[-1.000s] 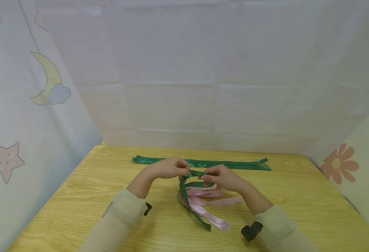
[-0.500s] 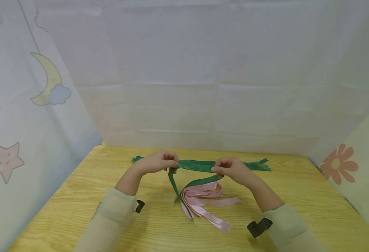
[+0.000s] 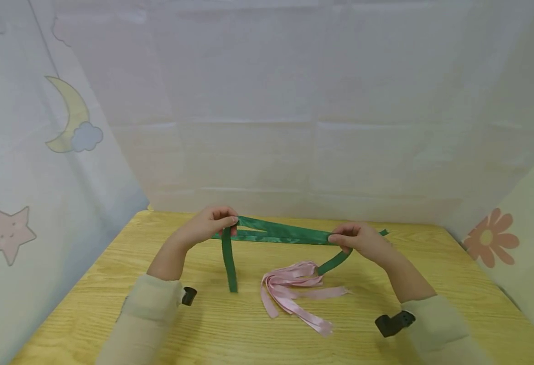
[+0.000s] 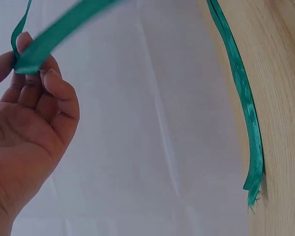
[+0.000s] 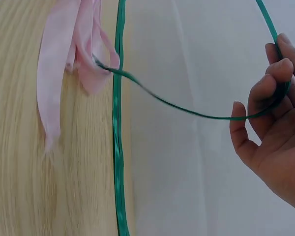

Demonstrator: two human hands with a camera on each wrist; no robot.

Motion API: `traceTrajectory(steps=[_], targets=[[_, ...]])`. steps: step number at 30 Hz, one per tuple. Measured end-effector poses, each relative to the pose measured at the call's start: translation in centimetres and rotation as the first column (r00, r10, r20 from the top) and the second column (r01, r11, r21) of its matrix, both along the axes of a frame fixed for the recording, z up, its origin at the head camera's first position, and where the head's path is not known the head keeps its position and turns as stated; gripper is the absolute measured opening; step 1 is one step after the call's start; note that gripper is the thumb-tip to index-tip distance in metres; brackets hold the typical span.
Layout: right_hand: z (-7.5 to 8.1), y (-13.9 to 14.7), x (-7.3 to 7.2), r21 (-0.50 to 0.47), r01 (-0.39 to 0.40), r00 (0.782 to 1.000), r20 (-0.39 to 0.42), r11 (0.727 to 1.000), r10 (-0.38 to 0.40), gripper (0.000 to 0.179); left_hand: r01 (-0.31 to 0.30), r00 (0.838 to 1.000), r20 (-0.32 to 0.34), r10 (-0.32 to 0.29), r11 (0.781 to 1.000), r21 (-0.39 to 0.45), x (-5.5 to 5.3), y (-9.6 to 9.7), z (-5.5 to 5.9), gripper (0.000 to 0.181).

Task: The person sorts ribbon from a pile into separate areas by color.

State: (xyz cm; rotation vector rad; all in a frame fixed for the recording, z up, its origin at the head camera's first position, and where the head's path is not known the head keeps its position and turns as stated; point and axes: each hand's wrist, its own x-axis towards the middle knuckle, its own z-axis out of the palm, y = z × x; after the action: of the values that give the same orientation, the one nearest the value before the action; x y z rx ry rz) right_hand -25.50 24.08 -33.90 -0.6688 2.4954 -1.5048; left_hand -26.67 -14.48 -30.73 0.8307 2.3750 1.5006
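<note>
A green satin ribbon point(image 3: 252, 223) stretches between both hands above the table. My left hand point(image 3: 210, 225) pinches it between thumb and fingers, and one end hangs straight down from there. At the other side my right hand point(image 3: 363, 239) pinches the ribbon too; its tail point(image 5: 177, 106) sags from the fingers toward a bundle of pink ribbons point(image 3: 290, 291). That bundle lies folded on the table in front of the hands, its ends fanned to the right. Behind the held ribbon, more green ribbons point(image 4: 243, 88) lie lengthwise near the table's far edge, partly hidden by it and the hands.
The wood-grain table point(image 3: 130, 268) ends at a pale hanging sheet point(image 3: 258, 126) at the back. Printed side panels show a moon point(image 3: 72, 111) on the left and a flower point(image 3: 490, 236) on the right. Small black cameras sit at both wrists.
Both hands have moved apart and upward, drawing the green ribbon from a small loop into a long stretched span. Its left end has swung clear of the pink bundle, which stays put.
</note>
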Motion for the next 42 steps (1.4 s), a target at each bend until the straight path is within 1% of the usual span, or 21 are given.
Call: traceTrajectory(steps=[4,8,12,16,19,23,27,34,37,42], targets=[[-0.1,1.5,0.0,0.0,0.072,0.997,0.006,0.997,-0.072,0.031,-0.052,0.998,0.023,0.051,0.998,0.019,-0.2,-0.6,-0.1,0.023],[-0.5,2.9,-0.2,0.016,0.1,0.995,0.0,0.995,-0.1,0.036,-0.093,0.995,0.037,0.093,0.996,0.009,-0.3,-1.0,-0.2,0.022],[-1.2,4.4,-0.3,0.042,0.127,0.992,-0.012,0.991,-0.127,0.038,-0.095,0.995,0.042,0.095,0.995,0.004,-0.3,-1.3,-0.2,0.021],[-1.7,5.9,-0.5,0.047,0.185,0.982,0.025,0.982,-0.186,0.041,-0.096,0.993,0.061,0.096,0.995,0.001,-0.4,-1.6,-0.2,0.02],[-2.1,6.9,-0.6,0.055,0.233,0.97,0.053,0.971,-0.236,0.045,-0.102,0.992,0.075,0.101,0.995,-0.003,-0.4,-1.7,-0.1,0.02],[-2.5,8.1,-0.8,0.06,0.264,0.962,0.061,0.963,-0.267,0.047,-0.119,0.99,0.077,0.119,0.993,-0.009,-0.5,-1.9,-0.1,0.02],[-2.9,9.2,-0.9,0.056,0.285,0.954,0.079,0.957,-0.289,0.046,-0.136,0.988,0.069,0.137,0.99,-0.021,-0.5,-2.0,-0.2,0.02],[-3.4,11.0,-0.8,0.041,0.319,0.941,0.101,0.947,-0.321,0.05,-0.159,0.986,0.028,0.162,0.983,-0.09,-0.5,-2.2,-0.3,0.02],[-3.6,11.8,-0.9,0.026,0.339,0.934,0.113,0.94,-0.34,0.043,-0.168,0.985,0.009,0.17,0.979,-0.118,-0.6,-2.4,-0.3,0.021],[-4.0,13.0,-1.1,-0.05,0.358,0.929,0.123,0.933,-0.35,0.02,-0.176,0.984,-0.001,0.178,0.972,-0.153,-0.8,-2.8,-0.7,0.022]])
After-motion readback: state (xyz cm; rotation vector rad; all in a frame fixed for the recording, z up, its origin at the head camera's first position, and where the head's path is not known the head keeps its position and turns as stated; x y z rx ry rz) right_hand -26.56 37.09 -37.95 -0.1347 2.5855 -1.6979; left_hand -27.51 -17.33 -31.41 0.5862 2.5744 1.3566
